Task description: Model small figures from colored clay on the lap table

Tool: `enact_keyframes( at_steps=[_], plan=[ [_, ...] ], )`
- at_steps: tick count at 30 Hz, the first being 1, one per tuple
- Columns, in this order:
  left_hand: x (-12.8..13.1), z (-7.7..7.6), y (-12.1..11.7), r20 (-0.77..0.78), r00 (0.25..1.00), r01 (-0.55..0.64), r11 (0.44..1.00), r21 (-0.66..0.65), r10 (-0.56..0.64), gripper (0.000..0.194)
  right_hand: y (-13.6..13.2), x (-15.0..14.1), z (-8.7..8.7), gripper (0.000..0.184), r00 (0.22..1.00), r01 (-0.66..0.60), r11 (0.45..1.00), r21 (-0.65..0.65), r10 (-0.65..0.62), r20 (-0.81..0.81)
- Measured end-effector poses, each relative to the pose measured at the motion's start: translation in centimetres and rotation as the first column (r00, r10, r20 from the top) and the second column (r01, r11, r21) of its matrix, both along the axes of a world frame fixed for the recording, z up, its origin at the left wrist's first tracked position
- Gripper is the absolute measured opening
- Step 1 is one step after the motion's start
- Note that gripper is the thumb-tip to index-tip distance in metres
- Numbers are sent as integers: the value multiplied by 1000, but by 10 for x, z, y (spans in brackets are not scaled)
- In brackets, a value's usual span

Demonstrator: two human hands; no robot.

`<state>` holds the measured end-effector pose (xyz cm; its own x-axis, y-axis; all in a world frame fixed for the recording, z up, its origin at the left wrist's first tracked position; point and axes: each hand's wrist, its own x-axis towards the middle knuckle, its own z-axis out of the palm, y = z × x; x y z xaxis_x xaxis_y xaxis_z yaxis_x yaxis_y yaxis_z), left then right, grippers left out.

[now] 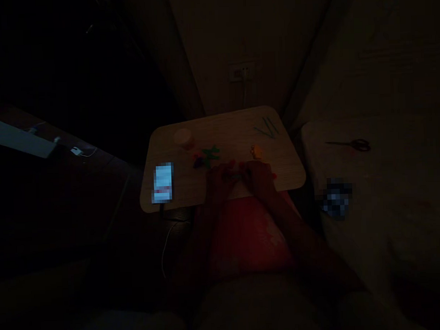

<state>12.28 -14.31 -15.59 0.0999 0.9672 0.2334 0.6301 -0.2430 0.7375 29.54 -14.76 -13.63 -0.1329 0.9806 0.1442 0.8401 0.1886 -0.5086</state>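
The scene is very dark. My left hand (pixel 218 177) and my right hand (pixel 258 177) meet at the near edge of a small wooden lap table (pixel 285 167). Their fingers curl together around a small thin object (pixel 235 176) that I cannot make out. Just beyond the hands lie a green and red piece (pixel 207 156) and a small orange piece (pixel 256 151). A pale round object (pixel 183 137) stands at the far left of the table. Thin green sticks (pixel 267 128) lie at the far right corner.
A lit phone (pixel 163 182) lies on the table's left side with a cable hanging below it. Scissors (pixel 351 144) lie on the pale surface to the right. A wall socket (pixel 241 73) is behind the table. Red cloth (pixel 244 236) covers my lap.
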Motion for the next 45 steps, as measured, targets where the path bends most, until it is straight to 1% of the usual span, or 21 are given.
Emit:
enact_keyframes(
  at_steps=[4,7,9,12,15,17,19,23,27,30,32,37,41,45],
  plan=[
    [-2,-4,1,-6,1000,0,1000,-6,0,42,0,-2,0,19,997,1,1000,-3,-1,76],
    [-3,-7,2,-6,1000,9,1000,-3,-9,39,2,-3,-1,20,996,-9,1000,9,8,94],
    [-3,-7,3,-4,1000,16,1000,-4,-16,38,3,-2,-4,19,997,-18,1000,24,16,70],
    [-2,-7,2,10,1000,5,1000,-12,-5,36,5,2,-7,18,1000,-16,999,52,17,-25],
    [-1,-4,0,-3,1000,-2,1000,-11,2,31,5,8,-7,21,992,62,995,83,-53,-115],
    [0,-2,-1,-28,1000,7,1000,0,-7,26,4,11,-4,23,988,102,990,102,-89,-126],
    [0,1,-3,-61,998,11,1000,14,-10,24,2,12,-1,23,991,95,990,106,-84,-103],
    [0,3,-5,-102,995,3,999,36,1,29,-2,12,2,21,999,33,996,85,-30,-37],
    [-1,2,-6,-70,997,23,998,50,-20,25,-4,11,2,19,999,-7,998,64,5,40],
    [-3,1,-4,-36,999,30,999,9,-30,25,-3,11,1,18,993,10,997,71,-18,115],
    [-3,1,-3,-13,999,34,999,-18,-35,25,-2,11,-1,18,990,13,997,77,-24,136],
    [-5,0,-2,20,999,49,998,-29,-48,20,-1,14,-3,17,997,14,994,107,-22,76],
    [-5,1,-4,-37,999,35,999,0,-35,12,-2,18,0,17,997,64,987,147,-69,32],
    [-5,3,-4,-93,994,63,997,39,-59,7,-1,21,3,18,996,90,985,148,-90,-3]
  ],
)
